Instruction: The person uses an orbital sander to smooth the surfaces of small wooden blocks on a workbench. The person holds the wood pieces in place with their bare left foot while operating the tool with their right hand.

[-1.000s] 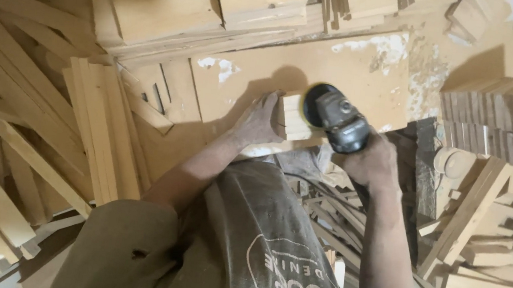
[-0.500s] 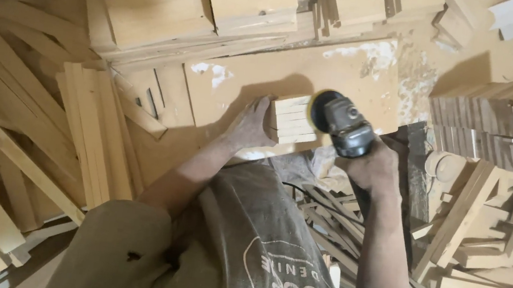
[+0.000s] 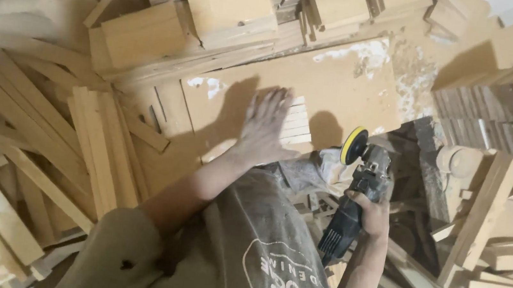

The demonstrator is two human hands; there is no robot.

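Note:
My left hand (image 3: 265,126) lies flat, fingers spread, on top of a row of small wooden blocks (image 3: 298,124) at the near edge of a dusty workboard (image 3: 347,83). My right hand (image 3: 374,215) grips the body of a dark handheld power sander (image 3: 354,194). The sander's yellow-edged disc (image 3: 354,146) is tilted up, off the blocks and just right of them, below the board's edge.
Stacks of cut wooden boards (image 3: 233,6) lie behind the workboard. Long slats (image 3: 95,145) pile up at the left. More offcuts and strips (image 3: 496,242) are heaped at the right, with a row of upright pieces (image 3: 497,120) beyond. My dusty apron (image 3: 257,247) fills the foreground.
My right hand has pulled the sander back and down, away from the blocks' end. My left hand has shifted from gripping the blocks' side to lying flat on top of them.

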